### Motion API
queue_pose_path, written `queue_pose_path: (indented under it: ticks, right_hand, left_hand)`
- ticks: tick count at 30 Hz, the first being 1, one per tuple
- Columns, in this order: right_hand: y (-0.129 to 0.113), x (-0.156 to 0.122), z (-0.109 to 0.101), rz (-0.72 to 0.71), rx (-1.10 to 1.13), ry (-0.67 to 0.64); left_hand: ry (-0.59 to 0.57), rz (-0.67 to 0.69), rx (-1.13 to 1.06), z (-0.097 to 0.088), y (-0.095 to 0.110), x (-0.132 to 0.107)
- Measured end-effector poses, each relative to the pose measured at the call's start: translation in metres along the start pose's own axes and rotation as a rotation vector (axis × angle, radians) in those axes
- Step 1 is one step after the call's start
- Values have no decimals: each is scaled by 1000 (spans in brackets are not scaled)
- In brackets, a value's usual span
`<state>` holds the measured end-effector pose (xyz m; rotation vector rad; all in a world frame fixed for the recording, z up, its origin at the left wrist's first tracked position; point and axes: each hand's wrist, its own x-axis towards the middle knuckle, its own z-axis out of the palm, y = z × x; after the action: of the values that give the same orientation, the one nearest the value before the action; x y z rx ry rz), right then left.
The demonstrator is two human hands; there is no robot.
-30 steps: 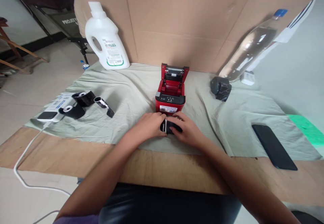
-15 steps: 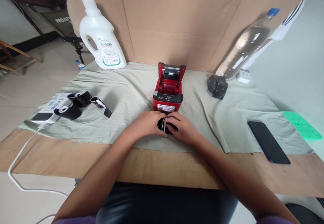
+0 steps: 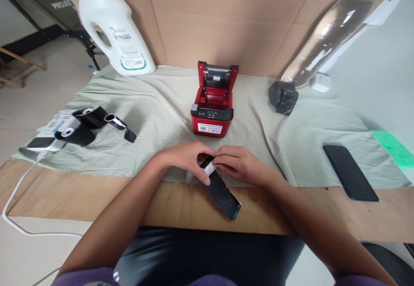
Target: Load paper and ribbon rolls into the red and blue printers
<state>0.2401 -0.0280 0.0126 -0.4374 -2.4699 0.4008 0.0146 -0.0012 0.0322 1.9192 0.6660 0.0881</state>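
A small roll of black paper [image 3: 223, 195] is held between both hands at the front edge of the cloth. Its loose black end hangs down to the right over the bare wood, and a white patch shows near my fingers. My left hand [image 3: 189, 158] curls its thumb and fingers round the roll from the left. From the right, my right hand [image 3: 241, 164] pinches the roll near the white patch, fingertips close to the left ones. Just beyond stands a red label printer [image 3: 211, 122], lid raised, its inner bay showing.
Several black rolls [image 3: 79, 133] lie at the left beside a white box with a cable [image 3: 40, 156]. A white detergent bottle [image 3: 119, 36] and a leaning clear bottle [image 3: 330, 31] stand at the back. A black taped object [image 3: 283, 97] and a phone [image 3: 351, 171] lie right.
Both hands and the roll have drawn back from the printer toward me. A black strip now hangs loose from the roll. The camera view has shifted a little.
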Motion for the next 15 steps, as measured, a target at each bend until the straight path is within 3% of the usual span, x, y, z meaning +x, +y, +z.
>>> queue_pose_path:
  ticks: [15]
  right_hand:
    - [-10, 3, 4, 51, -33, -47]
  left_hand:
    - [-59, -1, -53, -1, -2, 0]
